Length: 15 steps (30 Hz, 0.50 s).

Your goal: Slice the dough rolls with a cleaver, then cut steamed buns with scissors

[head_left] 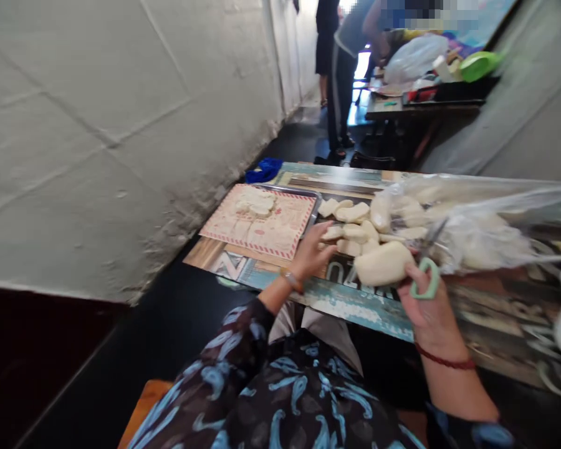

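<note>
My right hand [427, 305] is closed round scissors [425, 280] with a mint-green loop handle, their metal blades pointing up and away. The same hand's fingertips meet the end of a large pale oblong piece [384, 264], smooth like a peeled root or dough; its exact kind is unclear. My left hand [313, 252] reaches over the table with its fingers stretched apart, close to several smaller pale pieces [354, 232]. Whether its fingertips touch one is hard to tell. Left of it lies a tray [315, 209] lined with red-edged patterned paper [262, 232], carrying a pale flattened heap [255, 202].
Clear plastic bags [477, 231] with more pale pieces spread over the table's right side. A blue cloth [264, 169] lies at the far left corner, near the wall [144, 125]. Two people stand beyond, by a cluttered table [421, 109].
</note>
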Motion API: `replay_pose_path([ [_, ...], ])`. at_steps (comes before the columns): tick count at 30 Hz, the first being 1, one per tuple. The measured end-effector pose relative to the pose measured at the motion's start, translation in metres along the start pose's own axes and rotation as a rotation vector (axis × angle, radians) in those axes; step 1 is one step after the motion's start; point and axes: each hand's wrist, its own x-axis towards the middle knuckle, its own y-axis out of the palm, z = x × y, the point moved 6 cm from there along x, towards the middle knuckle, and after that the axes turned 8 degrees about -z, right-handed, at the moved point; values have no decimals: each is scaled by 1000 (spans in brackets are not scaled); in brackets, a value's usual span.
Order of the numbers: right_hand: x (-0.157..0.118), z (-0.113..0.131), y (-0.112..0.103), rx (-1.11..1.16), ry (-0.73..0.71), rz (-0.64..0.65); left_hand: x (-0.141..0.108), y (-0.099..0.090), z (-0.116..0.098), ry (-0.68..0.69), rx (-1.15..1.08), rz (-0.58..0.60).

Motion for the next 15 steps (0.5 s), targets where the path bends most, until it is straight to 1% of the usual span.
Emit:
replay_pose_path([
  [1,0,4,5,13,37,-12,-6,-10,1,-99,-63,-22],
  [3,-1,15,23,-2,40,34,-19,-15,0,-268,-231,36],
  [5,-3,26,45,-39,-4,96,-32,-10,-8,-362,-427,115],
  [7,-6,31,66,-56,-25,127,-42,-4,-17,-424,-582,154],
  [8,-8,31,73,-58,-29,126,-46,-3,-20,-454,-632,147],
  [10,-11,29,85,-66,-20,129,-51,-8,-20,-514,-677,82],
  [13,-15,25,92,-104,-31,163,-57,-28,-11,-584,-695,-46],
  [15,-19,26,88,-147,-47,180,-59,-43,-3,-609,-715,-99],
])
